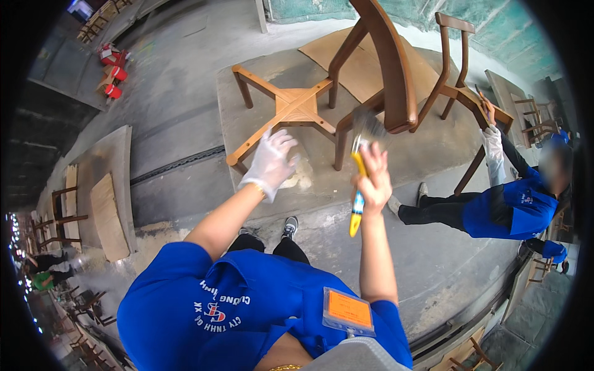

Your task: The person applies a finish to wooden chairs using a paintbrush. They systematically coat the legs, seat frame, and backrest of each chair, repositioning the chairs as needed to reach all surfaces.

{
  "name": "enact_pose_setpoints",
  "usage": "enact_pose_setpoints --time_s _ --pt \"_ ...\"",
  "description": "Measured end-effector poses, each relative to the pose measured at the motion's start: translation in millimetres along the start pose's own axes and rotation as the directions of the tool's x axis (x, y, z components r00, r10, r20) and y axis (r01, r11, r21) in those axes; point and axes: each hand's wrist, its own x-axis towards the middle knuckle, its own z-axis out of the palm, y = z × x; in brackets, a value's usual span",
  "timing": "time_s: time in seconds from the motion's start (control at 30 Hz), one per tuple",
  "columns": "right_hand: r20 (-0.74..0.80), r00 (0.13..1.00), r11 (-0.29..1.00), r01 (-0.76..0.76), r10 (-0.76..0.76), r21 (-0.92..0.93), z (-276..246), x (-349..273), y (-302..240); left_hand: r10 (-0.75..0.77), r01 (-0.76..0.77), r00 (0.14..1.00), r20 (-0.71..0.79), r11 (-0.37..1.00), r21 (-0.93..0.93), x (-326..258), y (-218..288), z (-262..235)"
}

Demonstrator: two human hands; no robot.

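Observation:
My right hand (374, 183) grips a paintbrush (355, 224) with a yellow and blue handle. The bristles point away from me and look blurred, close to the dark curved backrest (399, 80) of a wooden chair. The chair's seat frame (296, 106) has lighter wooden rails crossing in an X over a square centre piece. By the near left corner of this frame is my left hand (272, 162), in a thin whitish glove with its fingers spread. It appears to hold nothing; whether it touches the rail I cannot tell.
A low grey board (260, 136) lies under the chair, with a brown cardboard sheet (356, 62) at its far side. To the right, a co-worker in blue (516, 207) handles another chair (458, 93). Red buckets (113, 91) stand far left.

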Motion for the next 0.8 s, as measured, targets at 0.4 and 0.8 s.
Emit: enact_pose_setpoints --time_s 0.4,0.8 --pt "0.537 0.830 0.986 -0.094 0.153 -0.137 125.1 -95.1 29.0 -0.655 0.728 0.684 0.322 0.588 -0.351 -81.0 -103.2 -23.4" --pt "-0.211 0.268 0.340 -0.690 0.940 0.639 63.2 -131.5 -25.3 -0.514 0.589 0.807 0.291 0.737 -0.331 -63.6 -77.3 -102.3"
